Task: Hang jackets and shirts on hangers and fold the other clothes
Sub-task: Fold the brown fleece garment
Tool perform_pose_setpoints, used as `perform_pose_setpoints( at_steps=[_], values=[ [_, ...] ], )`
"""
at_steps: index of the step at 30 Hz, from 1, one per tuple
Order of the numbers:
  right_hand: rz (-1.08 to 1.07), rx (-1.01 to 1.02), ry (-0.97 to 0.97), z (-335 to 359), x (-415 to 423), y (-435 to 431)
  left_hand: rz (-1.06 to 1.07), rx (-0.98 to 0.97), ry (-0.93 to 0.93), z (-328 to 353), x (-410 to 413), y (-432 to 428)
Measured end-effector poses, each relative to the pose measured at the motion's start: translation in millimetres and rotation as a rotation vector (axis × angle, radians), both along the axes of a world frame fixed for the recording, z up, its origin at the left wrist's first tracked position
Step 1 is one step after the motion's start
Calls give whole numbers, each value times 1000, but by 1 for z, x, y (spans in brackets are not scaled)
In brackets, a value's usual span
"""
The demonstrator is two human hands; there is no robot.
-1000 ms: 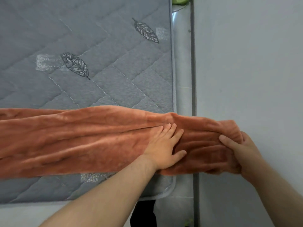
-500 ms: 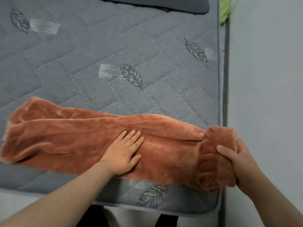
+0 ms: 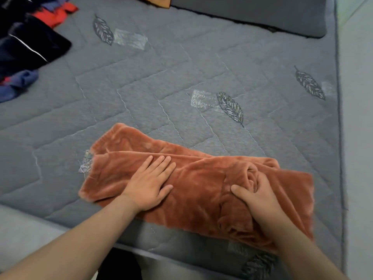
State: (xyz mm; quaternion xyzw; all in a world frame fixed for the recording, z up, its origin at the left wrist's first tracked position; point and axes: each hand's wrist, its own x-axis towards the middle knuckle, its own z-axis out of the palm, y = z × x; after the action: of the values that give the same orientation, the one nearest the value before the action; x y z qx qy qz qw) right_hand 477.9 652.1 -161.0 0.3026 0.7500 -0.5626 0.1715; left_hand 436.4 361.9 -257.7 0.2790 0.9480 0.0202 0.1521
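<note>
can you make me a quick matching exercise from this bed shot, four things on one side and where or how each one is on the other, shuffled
Things
1. left hand
2. right hand
3. dark clothes pile
4. grey pillow

States or places
A. far edge of the mattress
B. fingers curled into a bunched fold of the rust fleece garment
C. far left of the mattress
D. flat, palm down on the fleece

Pairs: 1-D, 2-B, 3-C, 4-A

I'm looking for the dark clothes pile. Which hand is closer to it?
Left. The left hand lies flat on the orange garment, nearer the dark clothes pile; the right hand grips fabric farther right.
</note>
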Motion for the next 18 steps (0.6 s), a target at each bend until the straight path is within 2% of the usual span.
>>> perform_pose_setpoints(
  at_steps=[7,11,13,15,18],
  values=[
    [90,-4,52,-17,-32,-101,100,-9,14,-4,-14,-71],
    [81,-15,62,-25,-43,-137,283,27,83,-4,-16,-110],
    [83,-2,76,-28,-47,-152,439,85,124,-4,-13,-128],
    [89,21,89,-31,-49,-165,709,190,86,-2,-8,-141],
    [92,52,86,-35,-50,-183,1211,449,-185,4,-3,-149]
  ],
)
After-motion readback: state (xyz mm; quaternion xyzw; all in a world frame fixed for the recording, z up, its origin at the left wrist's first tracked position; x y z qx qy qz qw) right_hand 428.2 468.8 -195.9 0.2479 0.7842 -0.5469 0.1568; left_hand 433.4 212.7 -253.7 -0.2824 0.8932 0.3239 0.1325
